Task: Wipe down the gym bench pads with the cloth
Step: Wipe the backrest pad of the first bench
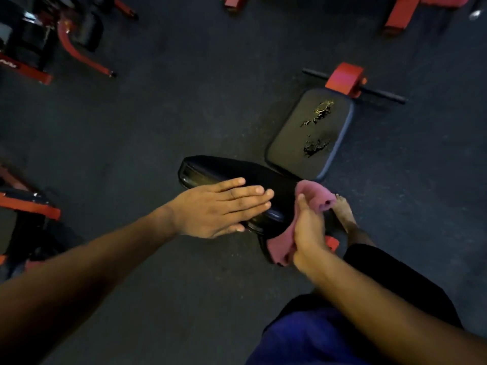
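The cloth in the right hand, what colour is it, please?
Pink, in the head view: cloth.

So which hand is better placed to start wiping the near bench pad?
The right hand. It already grips the pink cloth at the edge of the near black pad. The left hand lies flat on that pad, fingers straight, holding nothing, so it probably just steadies.

Bunched pink cloth point(313, 196) against black pads point(237, 175)

Left hand point(218, 206) covers part of the near pad point(237, 172); the cloth point(313, 194) hides its right end. Red frames point(400, 11) run off the top edge, machines point(26, 35) off the left, all blurred.
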Action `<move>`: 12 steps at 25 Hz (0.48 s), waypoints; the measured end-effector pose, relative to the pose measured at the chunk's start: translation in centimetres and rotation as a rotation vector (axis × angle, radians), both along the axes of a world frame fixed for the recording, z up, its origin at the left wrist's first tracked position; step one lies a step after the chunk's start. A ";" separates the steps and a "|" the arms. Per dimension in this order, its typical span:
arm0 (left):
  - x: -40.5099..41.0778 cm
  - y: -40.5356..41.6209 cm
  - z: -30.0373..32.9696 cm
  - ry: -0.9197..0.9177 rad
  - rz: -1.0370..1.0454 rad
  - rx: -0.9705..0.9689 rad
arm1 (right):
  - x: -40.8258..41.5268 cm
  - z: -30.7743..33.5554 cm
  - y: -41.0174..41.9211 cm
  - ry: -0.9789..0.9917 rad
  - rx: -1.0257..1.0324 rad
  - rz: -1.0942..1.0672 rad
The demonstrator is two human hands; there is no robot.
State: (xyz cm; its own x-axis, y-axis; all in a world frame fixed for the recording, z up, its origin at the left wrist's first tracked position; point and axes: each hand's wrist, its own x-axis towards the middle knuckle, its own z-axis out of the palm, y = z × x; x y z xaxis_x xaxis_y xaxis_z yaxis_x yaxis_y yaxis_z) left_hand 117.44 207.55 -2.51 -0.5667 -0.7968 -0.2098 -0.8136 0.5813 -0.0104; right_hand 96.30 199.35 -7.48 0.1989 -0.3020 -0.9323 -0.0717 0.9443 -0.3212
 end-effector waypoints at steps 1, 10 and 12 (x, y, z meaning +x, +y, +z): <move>0.6 -0.6 -0.2 0.011 -0.081 -0.009 | 0.3 -2.1 -0.7 0.008 0.038 -0.063; 1.4 -1.3 -1.1 0.025 -0.155 -0.108 | -1.5 -10.9 1.3 -0.012 0.009 -0.230; 1.4 -1.3 -1.2 0.025 -0.162 -0.115 | -1.1 -2.6 3.2 -0.042 -0.036 -0.295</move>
State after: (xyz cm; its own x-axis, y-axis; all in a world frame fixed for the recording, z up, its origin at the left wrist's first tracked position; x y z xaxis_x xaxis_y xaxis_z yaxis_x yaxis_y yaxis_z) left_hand 118.80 206.28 -3.71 -0.6934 -0.7126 -0.1065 -0.7103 0.7009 -0.0656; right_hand 95.20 202.53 -10.10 0.1361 -0.3849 -0.9129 0.2181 0.9105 -0.3514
